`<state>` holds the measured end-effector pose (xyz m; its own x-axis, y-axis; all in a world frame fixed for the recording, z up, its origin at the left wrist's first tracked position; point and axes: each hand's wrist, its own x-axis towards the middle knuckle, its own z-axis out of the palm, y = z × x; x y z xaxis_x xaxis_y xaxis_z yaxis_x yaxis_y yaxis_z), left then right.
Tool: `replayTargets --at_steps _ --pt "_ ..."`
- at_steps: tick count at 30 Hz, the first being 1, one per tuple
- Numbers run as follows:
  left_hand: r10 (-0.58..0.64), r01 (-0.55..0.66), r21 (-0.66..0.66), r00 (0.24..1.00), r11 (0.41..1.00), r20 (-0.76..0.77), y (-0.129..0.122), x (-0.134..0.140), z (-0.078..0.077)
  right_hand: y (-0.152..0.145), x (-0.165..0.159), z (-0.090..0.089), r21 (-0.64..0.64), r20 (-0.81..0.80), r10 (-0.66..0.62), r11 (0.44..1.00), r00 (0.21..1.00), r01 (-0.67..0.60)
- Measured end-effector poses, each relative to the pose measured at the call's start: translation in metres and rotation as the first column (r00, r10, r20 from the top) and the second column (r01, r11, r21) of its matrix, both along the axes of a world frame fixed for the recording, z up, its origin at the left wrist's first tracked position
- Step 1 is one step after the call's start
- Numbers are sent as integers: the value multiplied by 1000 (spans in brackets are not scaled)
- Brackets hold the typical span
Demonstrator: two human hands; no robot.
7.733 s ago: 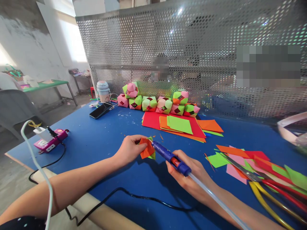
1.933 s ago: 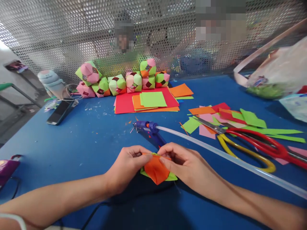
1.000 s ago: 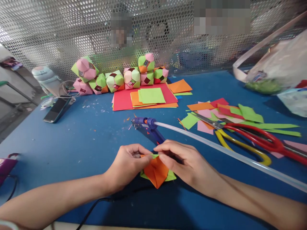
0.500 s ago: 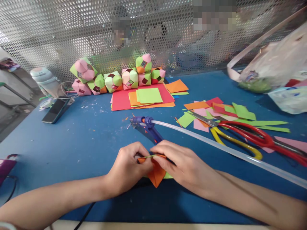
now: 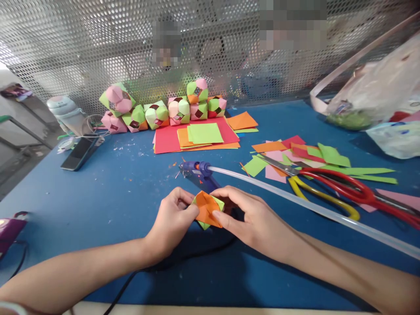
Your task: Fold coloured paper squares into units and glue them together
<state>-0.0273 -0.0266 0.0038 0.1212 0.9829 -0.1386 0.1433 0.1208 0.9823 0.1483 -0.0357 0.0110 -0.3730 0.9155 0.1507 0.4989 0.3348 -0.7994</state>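
Between my hands is a folded paper piece (image 5: 206,208), orange on the face toward me with light green corners showing at its sides and bottom. My left hand (image 5: 172,223) pinches its left edge between thumb and bent fingers. On the right edge, my right hand (image 5: 246,216) grips with the thumb in front and the fingers behind, partly hidden. Just beyond the paper lies a blue glue gun (image 5: 200,168) on its side, a long clear glue stick (image 5: 282,194) running out of its back toward the right.
Folded paper balls (image 5: 157,114) line the back, before a perforated metal screen (image 5: 131,57). Coloured sheets (image 5: 167,142) lie in front of them. Paper scraps (image 5: 275,168), scissors (image 5: 337,186) and plastic bags (image 5: 377,96) are at right; a phone (image 5: 78,153) and bottle (image 5: 67,113) at left.
The folded paper has been turned and raised slightly, so its orange face now shows more fully. My hands have moved a little apart, and the right thumb presses on the front.
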Motion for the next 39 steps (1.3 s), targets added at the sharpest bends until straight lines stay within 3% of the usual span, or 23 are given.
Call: replayTargets --at_steps 7,11,15,18,22,26,31,34,39 --pt "42 -42 -14 999 999 15 0 -3 -3 -3 3 -1 198 -9 -52 979 999 53" --pt "34 -29 -73 997 997 66 -5 -3 -3 -2 0 0 133 77 -47 990 996 36" --pt "-29 64 -189 983 980 182 -10 1 3 0 -2 1 80 48 -84 994 995 80" --pt "-87 143 -196 959 970 268 -9 2 9 2 -2 2 70 53 -85 994 995 81" --pt "-149 193 -203 966 960 213 -6 1 11 1 -1 4 47 58 -40 998 998 37" --pt "-83 106 -177 988 979 133 -3 -1 4 4 5 10 41 17 -25 999 1000 25" --pt "-18 38 -145 991 989 132 2 -9 -1 25 14 2 184 61 -216 962 975 201" --pt "19 -10 -73 992 997 126 9 -17 0 41 9 -12 141 140 -137 983 981 118" --pt "82 -83 2 989 997 127 25 -28 2 62 -13 -22 100 96 -19 995 995 10"
